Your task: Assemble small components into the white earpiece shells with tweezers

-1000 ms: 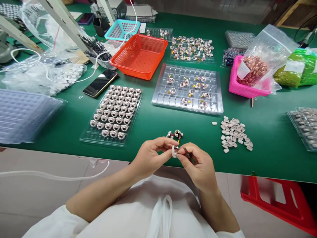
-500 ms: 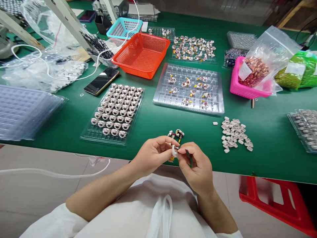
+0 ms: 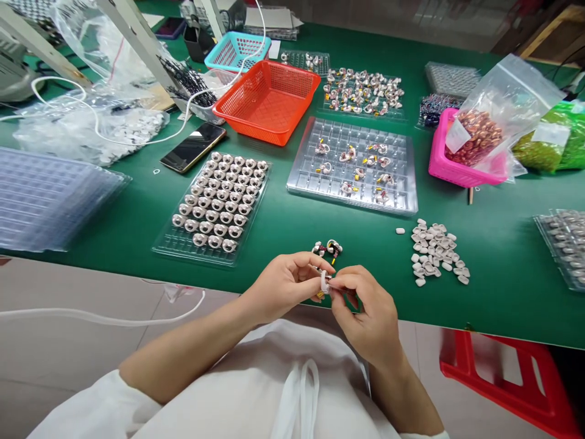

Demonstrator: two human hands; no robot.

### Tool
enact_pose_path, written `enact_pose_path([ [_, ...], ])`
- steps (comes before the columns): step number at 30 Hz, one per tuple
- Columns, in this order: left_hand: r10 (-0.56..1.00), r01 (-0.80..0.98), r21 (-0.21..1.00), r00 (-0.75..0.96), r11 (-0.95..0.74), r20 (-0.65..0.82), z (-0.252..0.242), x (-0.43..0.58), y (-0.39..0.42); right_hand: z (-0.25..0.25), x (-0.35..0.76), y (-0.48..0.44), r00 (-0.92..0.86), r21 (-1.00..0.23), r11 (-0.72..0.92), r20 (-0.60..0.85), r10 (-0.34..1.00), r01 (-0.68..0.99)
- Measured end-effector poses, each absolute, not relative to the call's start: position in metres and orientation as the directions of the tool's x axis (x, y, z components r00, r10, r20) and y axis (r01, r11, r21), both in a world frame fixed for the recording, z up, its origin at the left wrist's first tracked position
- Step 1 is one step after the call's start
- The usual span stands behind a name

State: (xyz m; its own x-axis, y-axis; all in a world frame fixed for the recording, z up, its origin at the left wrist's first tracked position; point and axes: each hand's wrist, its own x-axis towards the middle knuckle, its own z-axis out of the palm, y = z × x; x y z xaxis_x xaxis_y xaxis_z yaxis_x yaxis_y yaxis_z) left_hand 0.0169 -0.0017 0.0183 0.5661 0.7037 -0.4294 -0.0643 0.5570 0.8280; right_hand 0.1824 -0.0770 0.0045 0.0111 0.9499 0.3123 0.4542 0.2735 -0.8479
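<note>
My left hand (image 3: pixel 292 281) pinches a small white curved earphone part (image 3: pixel 325 281) between thumb and fingertips, just above the table's front edge. Yellow bits show beneath it. My right hand (image 3: pixel 368 308) is closed, its thumb and forefinger meeting at the same part. A slim dark tool (image 3: pixel 351 294) lies partly hidden among the right fingers; its kind is unclear. Just beyond the hands, a few similar wired earphone parts (image 3: pixel 333 247) lie on the green table. Farther back, a clear tray (image 3: pixel 299 177) carries several wired parts.
Left is a tray (image 3: pixel 167 247) of silvery-white shells; right, a pile of small white caps (image 3: pixel 434 250). Behind stand an orange basket (image 3: pixel 269 113), a phone (image 3: pixel 192 148) and a pink basket (image 3: pixel 441 164) with a bag of copper-coloured pieces. A red stool (image 3: pixel 457 360) stands below right.
The view has shifted slightly, so the table items appear a little farther right. My right fingers have turned a little at the earphone part, and the dark tool shows less.
</note>
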Motion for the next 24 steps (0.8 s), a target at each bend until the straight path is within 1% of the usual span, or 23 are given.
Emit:
enact_pose_path([
  [4, 0.683, -0.055, 0.811, 0.574, 0.582, -0.452, 0.018, 0.015, 0.001, 0.000, 0.180, -0.079, 0.080, -0.964, 0.143, 0.164, 0.983, 0.223],
  [6, 0.665, -0.049, 0.802, 0.590, 0.595, -0.458, 0.017, 0.015, 0.003, -0.004, 0.178, -0.079, 0.102, -0.991, 0.079, 0.090, 0.991, 0.112],
  [7, 0.658, -0.048, 0.800, 0.599, 0.598, -0.455, 0.017, 0.014, 0.004, -0.006, 0.177, -0.079, 0.108, -0.995, 0.066, 0.074, 0.991, 0.075],
  [9, 0.654, -0.057, 0.798, 0.611, 0.599, -0.447, 0.015, 0.014, 0.005, -0.009, 0.176, -0.079, 0.113, -0.996, 0.081, 0.086, 0.990, 0.048],
  [12, 0.655, -0.064, 0.794, 0.606, 0.605, -0.451, 0.013, 0.014, 0.006, -0.007, 0.176, -0.078, 0.088, -0.981, 0.147, 0.158, 0.983, 0.126],
  [15, 0.628, -0.026, 0.780, 0.611, 0.625, -0.482, 0.011, 0.014, 0.007, 0.000, 0.180, -0.076, 0.018, -0.950, 0.193, 0.203, 0.979, 0.246],
  [18, 0.584, 0.015, 0.765, 0.636, 0.644, -0.505, 0.012, 0.013, 0.009, 0.008, 0.187, -0.071, -0.065, -0.916, 0.251, 0.243, 0.968, 0.313],
  [21, 0.553, 0.043, 0.751, 0.650, 0.658, -0.521, 0.013, 0.013, 0.011, 0.012, 0.193, -0.067, -0.143, -0.895, 0.285, 0.250, 0.958, 0.344],
  [24, 0.537, 0.071, 0.744, 0.646, 0.664, -0.542, 0.013, 0.015, 0.012, 0.014, 0.198, -0.065, -0.209, -0.869, 0.291, 0.222, 0.952, 0.400],
])
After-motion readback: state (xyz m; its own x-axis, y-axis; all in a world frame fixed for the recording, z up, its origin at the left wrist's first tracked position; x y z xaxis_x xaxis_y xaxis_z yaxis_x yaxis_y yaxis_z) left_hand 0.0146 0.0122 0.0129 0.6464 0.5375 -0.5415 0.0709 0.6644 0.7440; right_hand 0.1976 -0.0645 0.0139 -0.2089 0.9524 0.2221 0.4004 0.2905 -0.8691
